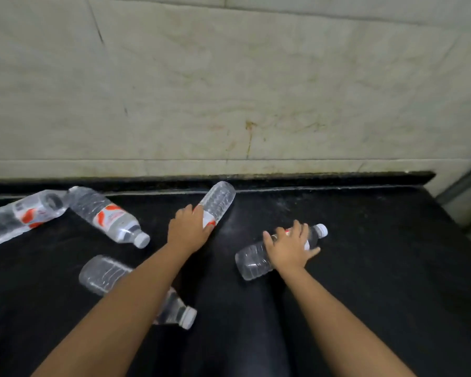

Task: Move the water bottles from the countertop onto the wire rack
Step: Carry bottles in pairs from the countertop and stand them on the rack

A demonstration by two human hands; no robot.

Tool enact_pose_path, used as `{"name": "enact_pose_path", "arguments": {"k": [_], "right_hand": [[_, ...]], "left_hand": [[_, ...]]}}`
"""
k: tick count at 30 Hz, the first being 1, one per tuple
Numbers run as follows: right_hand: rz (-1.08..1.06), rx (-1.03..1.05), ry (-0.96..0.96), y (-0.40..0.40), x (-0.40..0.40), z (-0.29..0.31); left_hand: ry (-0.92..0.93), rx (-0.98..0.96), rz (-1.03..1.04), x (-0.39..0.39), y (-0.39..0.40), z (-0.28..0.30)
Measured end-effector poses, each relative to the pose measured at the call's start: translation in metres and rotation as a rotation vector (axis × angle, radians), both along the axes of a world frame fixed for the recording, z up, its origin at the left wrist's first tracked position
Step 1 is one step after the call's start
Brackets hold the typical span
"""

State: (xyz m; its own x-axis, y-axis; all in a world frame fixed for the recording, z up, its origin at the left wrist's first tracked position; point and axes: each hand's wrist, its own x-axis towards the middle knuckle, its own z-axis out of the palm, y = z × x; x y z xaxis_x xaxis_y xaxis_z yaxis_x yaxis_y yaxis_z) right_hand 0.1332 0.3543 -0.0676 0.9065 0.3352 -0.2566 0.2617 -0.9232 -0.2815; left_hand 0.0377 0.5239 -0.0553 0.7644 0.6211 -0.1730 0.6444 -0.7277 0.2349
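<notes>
Five water bottles (108,217) lay on the black bench (378,268), plus a sliver of something unclear at the left edge. Two hands reached in: the left hand (186,231) and the right hand (290,247).

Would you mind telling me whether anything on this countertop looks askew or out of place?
Yes: every bottle lies on its side, pointing different ways across the black countertop. The left hand grips one bottle, the right hand another. All caps that show are on; no spill is visible.
</notes>
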Motion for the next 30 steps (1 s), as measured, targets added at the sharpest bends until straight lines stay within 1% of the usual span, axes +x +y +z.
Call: {"name": "enact_pose_path", "arguments": {"k": [2, 5, 7, 9, 11, 13, 14, 16, 18, 20, 21, 22, 23, 24, 25, 26, 27, 28, 29, 30], "right_hand": [[-0.127, 0.058, 0.054, 0.009, 0.000, -0.002], [-0.186, 0.099, 0.062, 0.017, 0.002, -0.004], [-0.171, 0.128, 0.047, 0.012, 0.003, -0.002], [-0.054, 0.128, 0.090, -0.001, 0.002, 0.000], [0.149, 0.110, 0.156, -0.020, 0.001, 0.004], [0.329, 0.055, 0.190, -0.041, -0.006, 0.009], [0.392, -0.014, 0.165, -0.052, -0.009, 0.009], [0.443, -0.163, 0.077, -0.074, -0.021, 0.006], [0.502, -0.194, -0.130, -0.089, -0.038, 0.006], [0.441, -0.182, -0.187, -0.106, -0.047, 0.001], [0.410, -0.118, -0.203, -0.115, -0.049, -0.003], [0.338, -0.025, -0.146, -0.120, -0.052, -0.005], [0.248, 0.046, -0.104, -0.123, -0.054, -0.003], [0.156, 0.082, -0.071, -0.126, -0.058, -0.002], [0.082, 0.059, -0.020, -0.128, -0.061, -0.002], [0.052, 0.019, -0.001, -0.126, -0.063, 0.000], [0.040, -0.011, -0.003, -0.123, -0.064, 0.002], [0.032, -0.026, -0.027, -0.118, -0.066, 0.003], [0.013, -0.043, -0.053, -0.113, -0.066, 0.004], [-0.019, -0.055, -0.057, -0.108, -0.065, 0.004]], "left_hand": [[-0.017, -0.041, -0.013, 0.013, 0.007, -0.010], [-0.030, -0.028, 0.007, 0.023, 0.005, -0.018], [-0.027, 0.006, -0.023, 0.023, 0.004, -0.019], [-0.019, -0.025, -0.107, 0.019, 0.009, -0.019], [-0.002, -0.049, -0.277, 0.012, 0.016, -0.022], [-0.006, -0.114, -0.472, 0.003, 0.016, -0.021], [0.012, -0.161, -0.538, -0.002, 0.012, -0.018], [0.101, -0.243, -0.661, -0.010, 0.002, -0.008], [0.212, -0.241, -0.856, -0.018, -0.012, 0.000], [0.270, -0.158, -1.047, -0.023, -0.026, 0.001], [0.301, -0.119, -1.129, -0.025, -0.033, 0.002], [0.330, -0.071, -1.206, -0.028, -0.040, 0.005], [0.277, 0.016, -1.309, -0.030, -0.044, 0.004], [0.107, 0.107, -1.410, -0.032, -0.049, 0.001], [0.035, 0.189, -1.429, -0.033, -0.052, 0.004], [0.013, 0.210, -1.412, -0.035, -0.053, 0.005], [0.025, 0.200, -1.348, -0.036, -0.056, 0.006], [0.032, 0.175, -1.238, -0.039, -0.059, 0.002], [-0.007, 0.132, -1.064, -0.042, -0.062, -0.001], [-0.107, 0.056, -0.842, -0.043, -0.067, -0.002]]}}
